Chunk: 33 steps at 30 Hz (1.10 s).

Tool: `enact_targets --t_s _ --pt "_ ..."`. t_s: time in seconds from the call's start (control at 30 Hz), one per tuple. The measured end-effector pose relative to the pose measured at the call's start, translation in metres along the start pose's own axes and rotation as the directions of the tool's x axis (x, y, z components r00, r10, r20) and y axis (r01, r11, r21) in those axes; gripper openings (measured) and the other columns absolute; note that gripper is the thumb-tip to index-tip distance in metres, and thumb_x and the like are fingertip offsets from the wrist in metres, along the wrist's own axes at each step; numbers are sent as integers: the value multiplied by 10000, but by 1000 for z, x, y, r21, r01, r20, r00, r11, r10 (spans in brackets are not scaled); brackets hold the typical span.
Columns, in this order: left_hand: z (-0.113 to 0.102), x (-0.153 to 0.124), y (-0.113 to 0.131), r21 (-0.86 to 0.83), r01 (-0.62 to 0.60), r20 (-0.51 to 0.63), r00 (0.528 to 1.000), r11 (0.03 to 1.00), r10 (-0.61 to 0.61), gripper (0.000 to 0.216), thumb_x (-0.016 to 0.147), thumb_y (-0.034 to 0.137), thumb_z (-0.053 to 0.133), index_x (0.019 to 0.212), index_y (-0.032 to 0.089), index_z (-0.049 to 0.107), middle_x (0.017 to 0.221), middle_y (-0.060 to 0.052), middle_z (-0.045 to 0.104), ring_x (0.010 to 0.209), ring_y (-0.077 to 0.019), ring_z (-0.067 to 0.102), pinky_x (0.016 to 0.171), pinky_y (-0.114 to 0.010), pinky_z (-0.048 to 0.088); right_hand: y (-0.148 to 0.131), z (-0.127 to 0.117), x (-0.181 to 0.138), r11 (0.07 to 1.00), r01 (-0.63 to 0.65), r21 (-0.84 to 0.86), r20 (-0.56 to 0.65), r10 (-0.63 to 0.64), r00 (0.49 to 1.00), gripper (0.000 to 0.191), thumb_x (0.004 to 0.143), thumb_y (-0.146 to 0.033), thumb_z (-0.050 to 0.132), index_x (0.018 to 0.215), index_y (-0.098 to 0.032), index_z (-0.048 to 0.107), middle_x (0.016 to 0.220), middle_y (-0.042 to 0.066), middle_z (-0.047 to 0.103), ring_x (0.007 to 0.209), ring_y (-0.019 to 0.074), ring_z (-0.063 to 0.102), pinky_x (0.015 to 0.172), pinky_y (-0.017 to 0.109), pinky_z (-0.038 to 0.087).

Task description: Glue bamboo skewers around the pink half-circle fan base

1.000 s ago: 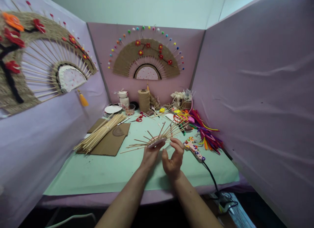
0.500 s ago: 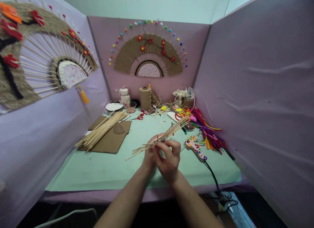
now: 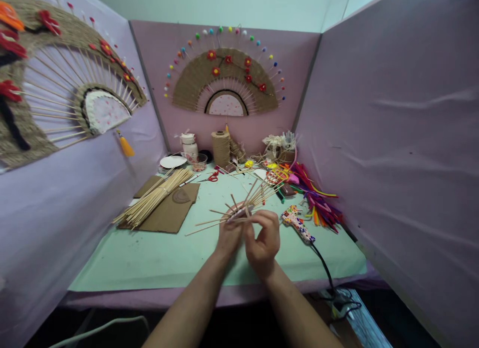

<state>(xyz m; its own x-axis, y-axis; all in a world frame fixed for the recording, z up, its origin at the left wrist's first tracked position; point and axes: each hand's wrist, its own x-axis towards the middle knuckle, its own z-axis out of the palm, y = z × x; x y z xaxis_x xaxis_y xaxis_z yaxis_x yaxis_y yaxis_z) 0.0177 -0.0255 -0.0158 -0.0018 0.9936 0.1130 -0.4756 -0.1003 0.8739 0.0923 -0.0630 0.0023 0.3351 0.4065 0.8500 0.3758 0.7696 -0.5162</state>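
A small fan of thin wooden sticks [image 3: 258, 195] is held over the middle of the table. Its sticks spread from a pale piece [image 3: 239, 214] at the centre, some toward the left and more toward the upper right. My left hand [image 3: 229, 233] grips this fan from below and behind, with its fingers mostly hidden. At the fan's near right edge, my right hand [image 3: 264, 238] is closed in a pinch, thumb and forefinger against the pale piece and stick ends. Exactly which part lies between those fingertips is hard to make out.
A bundle of sticks [image 3: 155, 198] lies on cardboard [image 3: 175, 218] at left. Red scissors [image 3: 213, 176] and a twine spool [image 3: 221, 148] are farther back. A patterned glue gun [image 3: 297, 224] and colourful pipe cleaners [image 3: 318, 198] lie right. Decorated fans [image 3: 194, 83] hang on the walls.
The sticks, seen as a narrow bundle before, now appear spread like a fan with the pale centre piece showing. My right hand has shifted slightly right.
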Motion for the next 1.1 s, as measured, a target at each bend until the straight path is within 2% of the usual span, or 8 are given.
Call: enact_targets --t_s 0.07,0.1,0.17,0.27,0.33,0.7,0.83,1.1 --pt "0 -1 1 72 -37 -30 999 997 40 328 607 256 814 909 160 728 948 -71 746 907 -225 674 892 -369 513 6 0 6 940 -252 230 -124 285 950 42 842 -175 587 836 -216 579 830 6 556 790 148 553 738 323 481" --pt "0 -1 2 115 -60 -43 997 992 65 310 622 264 807 904 160 732 947 -70 747 907 -223 674 876 -364 517 10 -1 11 848 -389 360 -136 460 878 43 829 -209 597 809 -216 560 804 -8 555 739 132 546 696 299 478" --pt "0 -1 3 168 -99 -38 994 981 107 290 644 281 797 902 164 735 948 -69 748 908 -223 676 861 -362 522 18 -3 19 550 -612 569 -13 750 661 111 769 -259 641 781 -209 543 762 -30 562 658 105 531 621 254 465" --pt "0 -1 5 198 -133 0 991 971 135 276 663 287 788 907 171 734 935 -68 750 918 -224 678 879 -364 516 26 -7 26 115 -751 650 264 893 366 191 657 -266 700 717 -190 535 675 -49 561 581 80 510 542 204 436" --pt "-1 0 4 216 -134 -3 990 967 138 276 674 290 783 920 177 731 925 -63 749 908 -220 679 877 -362 513 29 -8 24 -11 -767 641 355 891 284 216 623 -256 720 679 -184 524 611 -62 541 524 62 470 484 175 393" --pt "-2 8 1 98 -92 8 996 991 91 252 681 258 753 910 159 720 895 -51 730 840 -191 664 825 -337 507 33 -5 13 -151 -785 601 485 849 208 175 642 -252 704 659 -170 550 535 -69 501 447 46 397 396 159 272" --pt "-3 7 2 139 -120 29 993 983 117 305 665 188 735 968 168 701 952 -49 726 900 -189 658 868 -325 491 36 -3 8 -140 -788 600 477 853 211 161 652 -242 709 663 -163 569 539 -59 511 457 48 411 400 161 286" --pt "-2 5 0 -1 -19 88 996 1000 19 418 586 217 826 976 177 680 865 -31 718 751 -160 654 722 -285 523 40 0 2 -126 -785 607 478 847 233 199 621 -204 739 659 -167 548 560 -66 502 472 41 406 416 156 316"
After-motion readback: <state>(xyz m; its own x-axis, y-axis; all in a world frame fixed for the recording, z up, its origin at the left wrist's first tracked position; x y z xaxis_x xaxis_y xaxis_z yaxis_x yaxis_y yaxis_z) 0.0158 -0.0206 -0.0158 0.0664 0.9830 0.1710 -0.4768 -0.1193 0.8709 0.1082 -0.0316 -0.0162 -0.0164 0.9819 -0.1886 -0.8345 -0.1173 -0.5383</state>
